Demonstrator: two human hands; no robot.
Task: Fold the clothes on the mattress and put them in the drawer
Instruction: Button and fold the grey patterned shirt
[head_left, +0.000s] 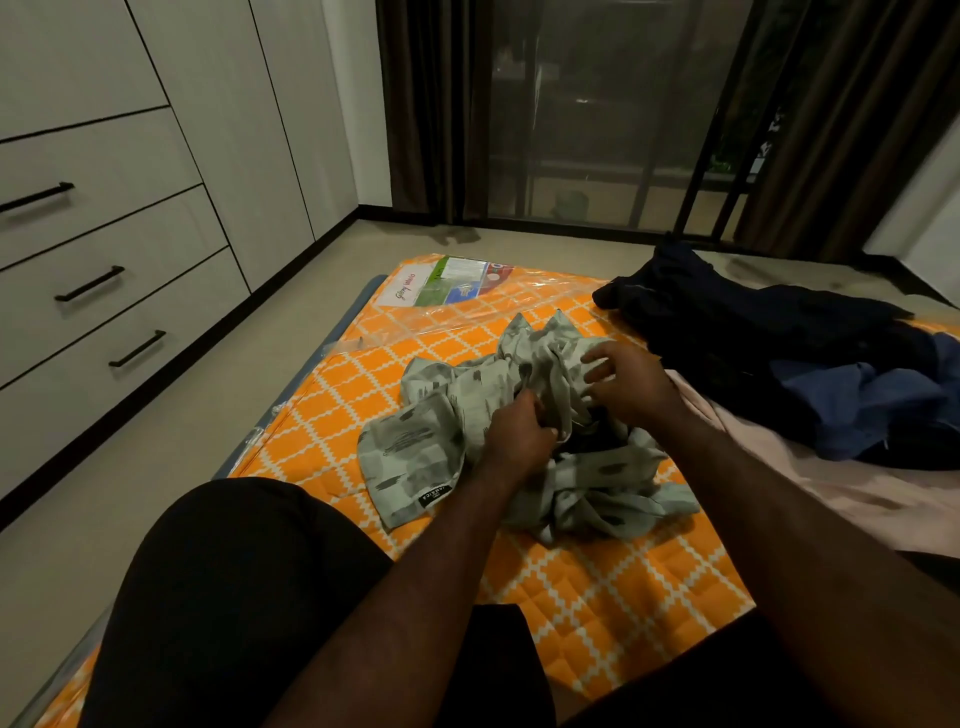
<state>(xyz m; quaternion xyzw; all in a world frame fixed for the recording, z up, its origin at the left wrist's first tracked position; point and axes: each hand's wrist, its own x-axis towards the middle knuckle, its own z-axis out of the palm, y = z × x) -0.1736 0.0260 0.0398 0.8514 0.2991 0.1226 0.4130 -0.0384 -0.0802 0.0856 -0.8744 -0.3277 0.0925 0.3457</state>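
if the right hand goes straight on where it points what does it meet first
Probably the crumpled grey shirt just ahead of the right hand, then the orange mattress; depth is unclear.

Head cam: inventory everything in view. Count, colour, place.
pale green printed shirt: 1, grey-green with dark marks, crumpled mid-mattress
orange diamond-quilted mattress: 1, orange-white, plastic-wrapped, on floor
dark clothes heap: 1, navy and blue, mattress right
pale pink cloth: 1, pink, right, nearer than heap
white drawers with black bar handles: 3, closed, left wall
brown curtains: 2, flanking glass door, far wall
left hand: 1, grips the shirt
right hand: 1, on the shirt, fingers bent, grip unclear
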